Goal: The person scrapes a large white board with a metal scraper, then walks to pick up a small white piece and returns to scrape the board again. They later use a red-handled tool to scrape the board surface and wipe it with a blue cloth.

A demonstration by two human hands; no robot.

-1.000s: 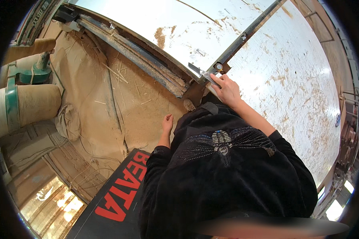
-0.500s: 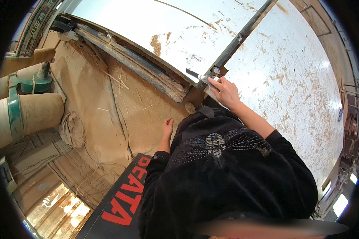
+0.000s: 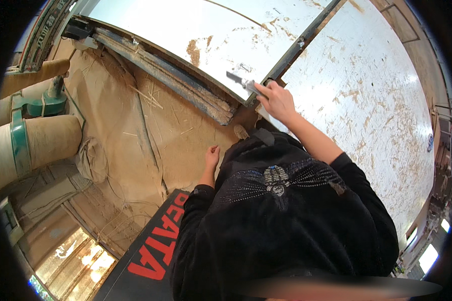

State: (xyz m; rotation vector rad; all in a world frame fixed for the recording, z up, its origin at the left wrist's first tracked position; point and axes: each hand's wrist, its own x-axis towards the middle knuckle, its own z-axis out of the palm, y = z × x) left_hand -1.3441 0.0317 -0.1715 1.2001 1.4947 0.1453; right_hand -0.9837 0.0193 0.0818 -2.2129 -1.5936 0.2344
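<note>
My right hand [image 3: 280, 102] is closed round the back of a silver hand tool [image 3: 250, 86]. The flat, dark, blade-like front end of this tool points to the far left, over the near corner of the white table surface [image 3: 216, 60]. Part of its body is hidden by my fingers, so its exact kind is unclear. At my left side hangs my left hand [image 3: 213, 156], fingers curled in, with nothing visible in it. It is apart from the table, above the dusty brown floor [image 3: 186, 143].
A dark rail [image 3: 306, 37] divides the white surfaces, which carry scattered sawdust. Along the table's left edge runs a dust-covered beam [image 3: 160, 72]. Thick ducts [image 3: 50, 140] with green fittings stand at the left. Near my left arm is a black panel with red lettering [image 3: 120, 281].
My right hand has moved slightly up and left with the silver tool, now covering a round fitting on the rail. The left hand has barely moved.
</note>
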